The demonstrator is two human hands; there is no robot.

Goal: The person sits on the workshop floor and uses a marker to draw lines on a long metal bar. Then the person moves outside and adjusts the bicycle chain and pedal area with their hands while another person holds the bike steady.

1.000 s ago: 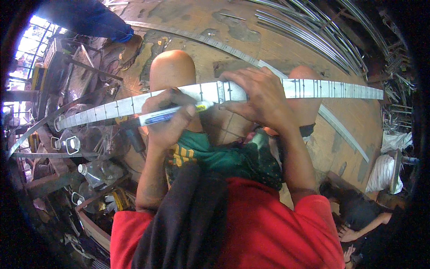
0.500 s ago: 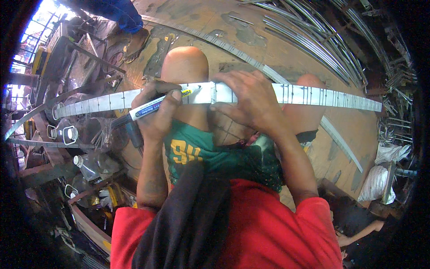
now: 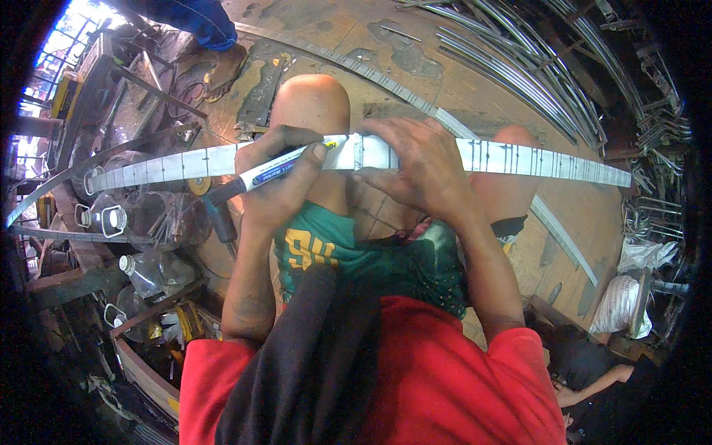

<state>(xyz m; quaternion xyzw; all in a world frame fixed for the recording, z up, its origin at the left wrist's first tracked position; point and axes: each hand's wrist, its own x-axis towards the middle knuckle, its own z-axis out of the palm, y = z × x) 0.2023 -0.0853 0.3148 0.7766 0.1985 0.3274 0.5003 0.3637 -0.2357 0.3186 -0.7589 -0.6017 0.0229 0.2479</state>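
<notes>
Silver metal bar (image 3: 378, 154), long and ruled with dark cross-lines, passes crosswise over the left knee (image 3: 311, 104) and the right knee (image 3: 512, 133). The right hand (image 3: 429, 159) is clamped on it near mid-length, fingers along the far edge, thumb by the near one. Just left of that thumb a narrow pale edge (image 3: 358, 152) crosses the bar; what it belongs to is partly covered. The left hand (image 3: 274, 199) has its fingers closed together round a white-and-blue marker (image 3: 276, 170), tip close to that edge; whether the tip touches the bar cannot be told.

The bar is probably light for its length and stiff, its bow being the lens's. Smooth faces could slip and the long ends swing, so gripping edge to edge near the middle seems best. The marker should be light and rigid, best pinched round its barrel.

Further out, to the left, lie a power tool (image 3: 220, 220) and clear plastic bottles (image 3: 157, 273); ahead, a similarly marked strip (image 3: 348, 59) and, to the right, metal rods (image 3: 512, 74).

Against half a second ago, the left hand and marker sit further right, the tip nearer the pale edge; the bar lies almost as it did.
</notes>
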